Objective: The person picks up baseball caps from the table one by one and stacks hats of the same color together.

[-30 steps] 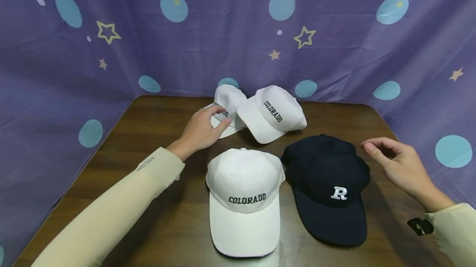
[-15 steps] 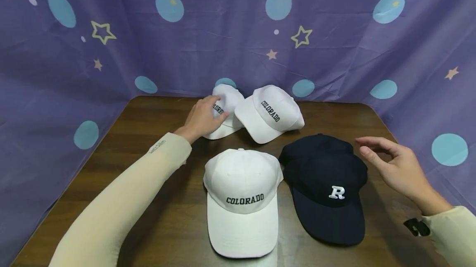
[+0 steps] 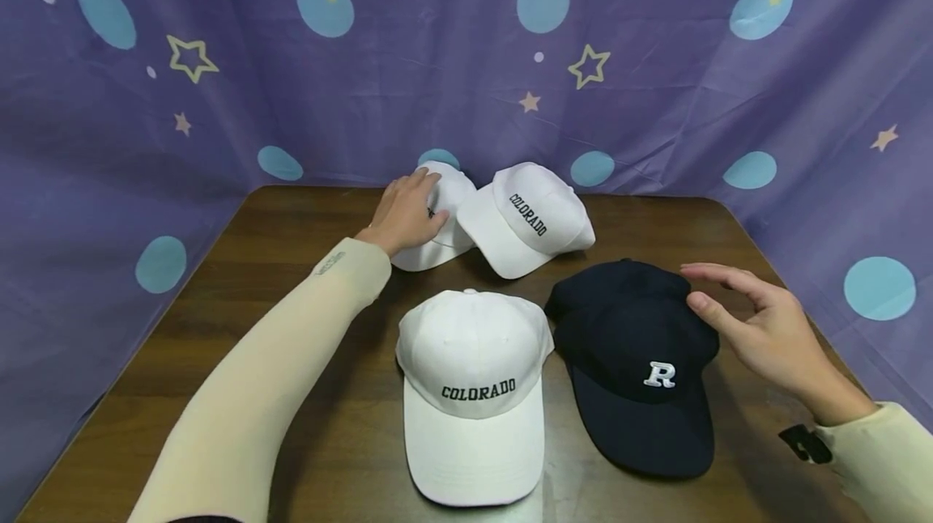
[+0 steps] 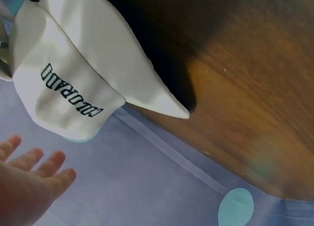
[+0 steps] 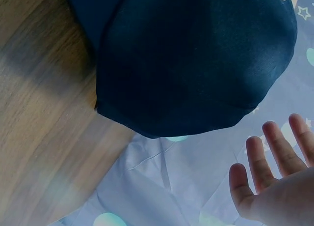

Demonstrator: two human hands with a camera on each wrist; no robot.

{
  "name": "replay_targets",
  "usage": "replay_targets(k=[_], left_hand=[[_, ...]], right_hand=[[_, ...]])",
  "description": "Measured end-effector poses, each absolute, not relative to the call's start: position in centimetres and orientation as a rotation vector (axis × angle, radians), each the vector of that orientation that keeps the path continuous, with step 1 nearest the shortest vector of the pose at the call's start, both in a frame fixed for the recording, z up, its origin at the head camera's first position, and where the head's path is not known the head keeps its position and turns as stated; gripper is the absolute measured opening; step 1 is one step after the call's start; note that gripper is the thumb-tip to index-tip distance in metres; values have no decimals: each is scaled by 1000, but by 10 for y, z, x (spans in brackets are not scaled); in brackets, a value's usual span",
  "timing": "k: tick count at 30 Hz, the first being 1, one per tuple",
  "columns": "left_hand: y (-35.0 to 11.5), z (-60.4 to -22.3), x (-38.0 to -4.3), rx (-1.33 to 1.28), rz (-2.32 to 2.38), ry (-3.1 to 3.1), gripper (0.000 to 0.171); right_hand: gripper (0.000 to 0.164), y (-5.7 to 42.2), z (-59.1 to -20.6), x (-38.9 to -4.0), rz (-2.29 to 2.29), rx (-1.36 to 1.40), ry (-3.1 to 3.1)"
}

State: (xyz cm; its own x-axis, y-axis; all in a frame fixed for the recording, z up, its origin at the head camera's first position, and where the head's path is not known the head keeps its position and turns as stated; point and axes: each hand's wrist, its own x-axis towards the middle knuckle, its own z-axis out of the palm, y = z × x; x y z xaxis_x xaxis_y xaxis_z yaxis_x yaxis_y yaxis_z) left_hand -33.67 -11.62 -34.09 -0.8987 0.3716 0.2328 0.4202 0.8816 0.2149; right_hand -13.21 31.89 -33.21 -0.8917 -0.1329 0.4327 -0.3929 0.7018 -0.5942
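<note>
At the back left of the table a white cap (image 3: 450, 199) with black COLORADO lettering sits partly behind my left hand (image 3: 408, 211). In the left wrist view that cap (image 4: 73, 64) shows its crown and brim, with the fingers (image 4: 58, 179) spread apart from it. My right hand (image 3: 765, 337), fingers relaxed, hovers at the right side of the navy caps (image 3: 634, 345), one set over another, the front one bearing a white R. The right wrist view shows the dark crown (image 5: 196, 64) above loosely extended fingers (image 5: 260, 159).
Another white COLORADO cap (image 3: 532, 219) leans against the back left one. A third white cap (image 3: 477, 393) stands at the front middle, brim toward me. All rest on a brown wooden table (image 3: 313, 426), with a purple patterned curtain (image 3: 408, 86) behind.
My left hand has reached farther back, over the back left white cap's crown and lettering. My right hand has shifted slightly left, nearer the navy caps. The caps stay in place.
</note>
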Motion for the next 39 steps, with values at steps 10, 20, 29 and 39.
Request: replay_targets(k=[10, 20, 29, 39], left_hand=[[-114, -347, -351, -714, -70, -2977, 77], [-116, -354, -355, -771, 65, -2874, 63], [-127, -355, -356, -728, 112, -2845, 67], [-151, -357, -352, -577, -181, -2961, 82]], right_hand=[[38, 316, -329, -133, 1033, 463, -2536], [38, 318, -330, -131, 1029, 460, -2551], [38, 321, -331, -131, 1037, 449, -2570], [38, 319, -330, -132, 1069, 465, -2563]])
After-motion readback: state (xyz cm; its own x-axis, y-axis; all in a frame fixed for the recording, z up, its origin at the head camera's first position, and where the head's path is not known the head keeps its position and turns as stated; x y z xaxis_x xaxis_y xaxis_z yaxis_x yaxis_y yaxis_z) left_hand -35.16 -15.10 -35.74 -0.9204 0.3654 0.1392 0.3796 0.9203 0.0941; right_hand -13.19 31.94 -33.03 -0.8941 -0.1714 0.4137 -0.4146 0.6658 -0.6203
